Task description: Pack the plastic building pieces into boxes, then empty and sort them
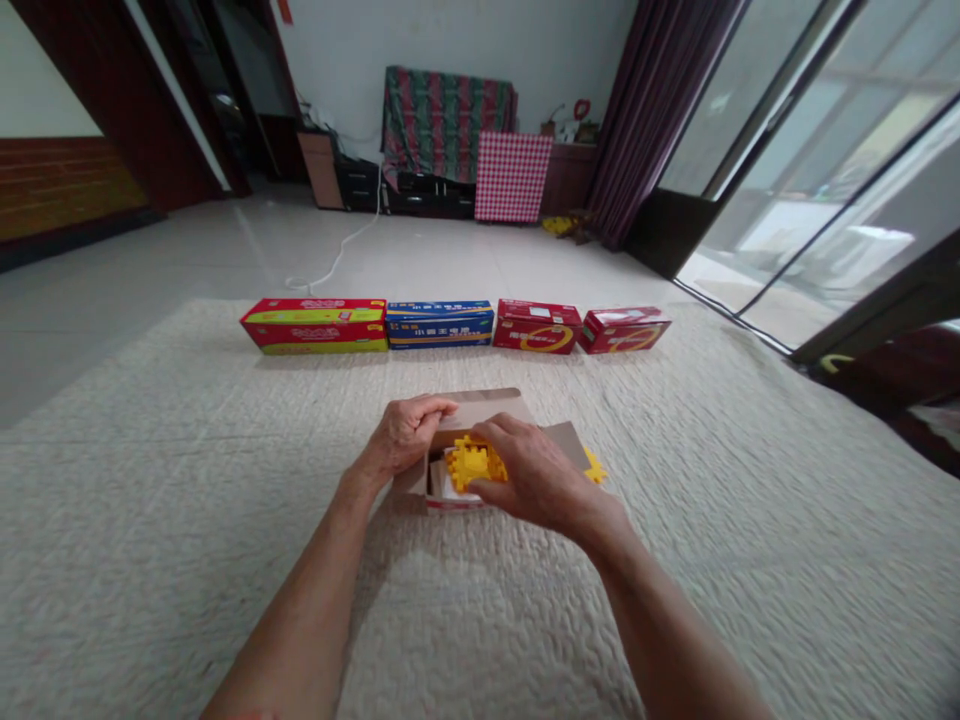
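The open cardboard box (487,405) lies on the quilted mat (187,480), with the left hand (405,435) grip closed on its left wall and the right hand (536,480) grip clamped on yellow toothed pieces (471,462) at the box mouth. This step is probably best done with the box pinned flat and the pieces held level. One loose yellow piece (595,466) lies just beside the right flap.

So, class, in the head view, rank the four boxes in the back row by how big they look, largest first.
1. Red and yellow box, far left.
2. Blue box.
3. Red box and angled red end box look alike; the turn of the end one makes it unsure, so they stay unranked.
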The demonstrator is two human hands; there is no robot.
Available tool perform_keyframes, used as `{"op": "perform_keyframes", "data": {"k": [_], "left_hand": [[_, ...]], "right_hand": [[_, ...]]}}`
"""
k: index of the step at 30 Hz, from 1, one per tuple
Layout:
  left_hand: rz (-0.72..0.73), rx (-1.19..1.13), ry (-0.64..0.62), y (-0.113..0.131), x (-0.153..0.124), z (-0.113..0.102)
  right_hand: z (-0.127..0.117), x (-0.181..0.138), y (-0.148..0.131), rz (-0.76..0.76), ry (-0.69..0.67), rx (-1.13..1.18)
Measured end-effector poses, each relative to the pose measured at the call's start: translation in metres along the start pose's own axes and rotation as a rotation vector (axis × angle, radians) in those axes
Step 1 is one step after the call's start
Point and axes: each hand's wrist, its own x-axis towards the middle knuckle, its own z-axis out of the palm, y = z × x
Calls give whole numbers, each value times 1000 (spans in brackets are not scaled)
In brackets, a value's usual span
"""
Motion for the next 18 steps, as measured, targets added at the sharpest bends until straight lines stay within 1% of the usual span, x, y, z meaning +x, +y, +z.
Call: {"op": "perform_keyframes", "data": {"k": [6,8,10,12,15,17,18], "left_hand": [[10,16,-7,-1,-1,1],[11,15,-7,0,-1,0],[16,17,-4,0,0,0],[17,19,0,1,0,0],[11,18,-2,0,0,0],[9,13,-6,0,0,1],[8,10,-7,-1,0,1]], "right_hand": [[6,3,2,-5,46,16],[2,2,4,-25,92,55],[-6,-3,10,-29,170,91],[-17,-10,24,3,270,95],[-34,-28,58,93,392,36],[-40,-42,83,185,364,-24],[-40,-49,95,232,311,-54]]}}
